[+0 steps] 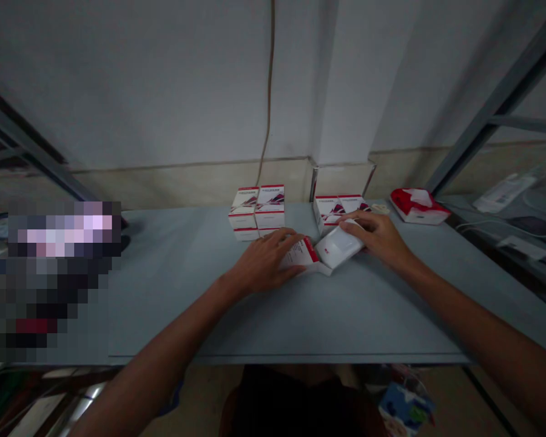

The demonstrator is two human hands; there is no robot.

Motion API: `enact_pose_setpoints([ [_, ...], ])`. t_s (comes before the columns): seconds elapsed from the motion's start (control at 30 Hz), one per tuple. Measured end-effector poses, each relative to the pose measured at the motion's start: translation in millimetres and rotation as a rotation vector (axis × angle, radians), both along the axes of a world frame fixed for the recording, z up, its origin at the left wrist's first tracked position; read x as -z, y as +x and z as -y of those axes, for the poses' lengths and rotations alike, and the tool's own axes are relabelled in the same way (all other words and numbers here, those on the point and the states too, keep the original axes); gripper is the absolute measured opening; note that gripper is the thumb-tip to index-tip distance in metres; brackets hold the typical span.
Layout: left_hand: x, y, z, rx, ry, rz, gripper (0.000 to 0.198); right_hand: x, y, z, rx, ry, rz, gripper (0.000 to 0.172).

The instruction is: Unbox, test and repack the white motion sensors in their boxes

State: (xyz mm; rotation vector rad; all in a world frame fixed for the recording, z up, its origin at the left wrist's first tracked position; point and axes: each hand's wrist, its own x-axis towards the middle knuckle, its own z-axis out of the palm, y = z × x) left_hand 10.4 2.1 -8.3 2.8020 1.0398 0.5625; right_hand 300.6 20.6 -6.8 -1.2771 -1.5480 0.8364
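My left hand [268,258] is wrapped round a small white and red carton [298,256] lying on its side, its open end and flap facing right. In my right hand [375,233] is a white plastic device [339,244], which has a raised pale panel and a small red mark. The device is tilted, with its lower left end right at the carton's mouth; whether part of it sits inside I cannot tell. Beyond my left hand stand stacked cartons [270,206] of the same print. Two similar cartons [330,209] stand behind my right hand, which partly hides them.
A red and white tissue pack [418,205] lies at the back right of the grey table [173,303]. Near it is a pale coiled cord [380,209]. Metal frame posts rise on both sides. A blurred-out patch covers the left end, and a cable [269,91] hangs down the wall.
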Motion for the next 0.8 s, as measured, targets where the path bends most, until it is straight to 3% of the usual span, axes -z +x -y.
enact_pose_setpoints([
  [0.1, -0.2, -1, 0, 0.086, -0.008, 0.08, 0.058, 5.4, -3, 0, -0.066, -0.091, -0.064, 0.039],
  [0.23, 0.7, 0, -1, 0.123, 0.074, 0.177, 0.055, 9.4, -9, 1, -0.005, -0.11, -0.297, 0.039],
  [0.4, 2.7, 2, -4, 0.069, 0.188, 0.34, 0.049, 7.8, -14, 3, -0.032, 0.039, -0.446, 0.037],
  [0.5, 3.9, 5, -2, 0.045, 0.22, 0.423, 0.045, 7.1, -12, 5, -0.012, 0.157, -0.33, 0.035],
  [0.6, 4.6, 9, 2, 0.055, 0.249, 0.472, 0.043, 6.3, -11, 12, -0.116, 0.292, -0.078, 0.03],
  [0.7, 5.0, 12, 8, 0.079, 0.277, 0.457, 0.043, 4.7, -14, 20, -0.227, 0.409, 0.115, 0.044],
  [0.8, 5.5, 13, 11, 0.081, 0.263, 0.449, 0.043, 2.1, -17, 24, -0.248, 0.486, 0.125, 0.044],
])
